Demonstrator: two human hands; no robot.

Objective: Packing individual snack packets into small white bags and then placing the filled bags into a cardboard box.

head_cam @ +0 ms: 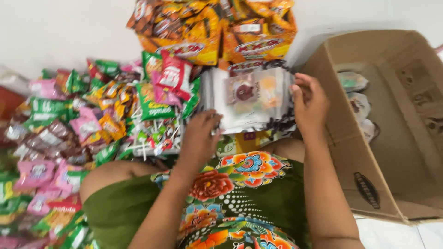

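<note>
Both hands grip a clear packet (251, 99): left hand (198, 138), right hand (310, 103). The cardboard box (350, 157) beside it holds a few packets (357, 103); many snacks (69, 133) still lie outside.

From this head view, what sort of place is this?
Probably a home floor used for packing snack goodie bags: heaps of small colourful snack packets, an open brown cardboard box, and both hands on a stack of clear plastic bags.

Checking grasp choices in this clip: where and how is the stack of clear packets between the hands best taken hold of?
Probably by its two short side edges, one hand from each side. The stack of clear packets lies flat and wide, with loose, slippery layers, so pinching both ends keeps it together. The left hand is at its lower left corner and the right hand at its right edge.
</note>
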